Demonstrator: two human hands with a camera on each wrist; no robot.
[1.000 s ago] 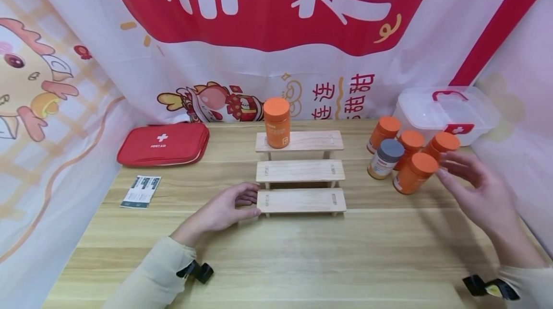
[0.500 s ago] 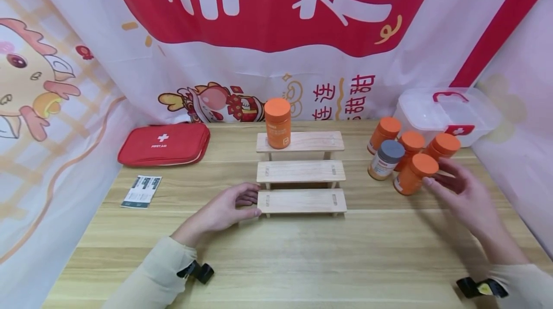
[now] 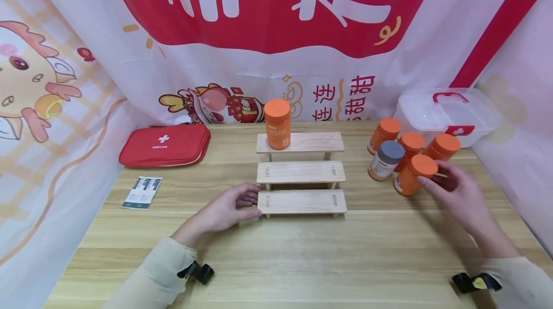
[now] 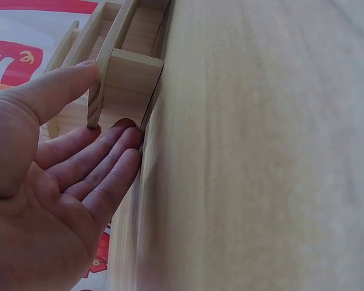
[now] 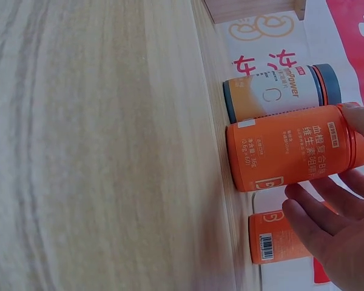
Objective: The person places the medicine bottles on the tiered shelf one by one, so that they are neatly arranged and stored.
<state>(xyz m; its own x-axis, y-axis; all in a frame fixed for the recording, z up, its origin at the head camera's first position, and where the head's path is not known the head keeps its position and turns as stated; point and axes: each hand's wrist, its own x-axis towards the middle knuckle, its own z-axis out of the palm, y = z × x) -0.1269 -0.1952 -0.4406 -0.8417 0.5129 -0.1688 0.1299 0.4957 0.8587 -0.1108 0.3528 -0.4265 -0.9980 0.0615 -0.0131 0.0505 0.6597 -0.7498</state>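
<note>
A three-step wooden display stand (image 3: 301, 202) stands mid-table, with one orange bottle (image 3: 278, 124) upright on its top step. At the left end of the lowest step, my left hand (image 3: 226, 207) holds the board (image 4: 96, 100) between thumb and index finger; the other fingers extend below it. On the right, my right hand (image 3: 460, 196) grips the nearest orange bottle (image 5: 285, 148) around its cap, thumb on one side and fingers on the other. That bottle stands upright on the table. Beside it are a grey-capped bottle (image 3: 382, 161) and several more orange bottles (image 3: 384, 135).
A clear plastic first-aid box (image 3: 445, 112) sits behind the bottles. At the back left lies a red first-aid pouch (image 3: 164, 146), with a small printed packet (image 3: 142, 192) in front of it. Printed cloth (image 3: 242, 69) hangs along the back and sides.
My right hand has moved left and inward onto the nearest orange bottle, its thumb now at the cap. The left hand stays at the stand's end.
</note>
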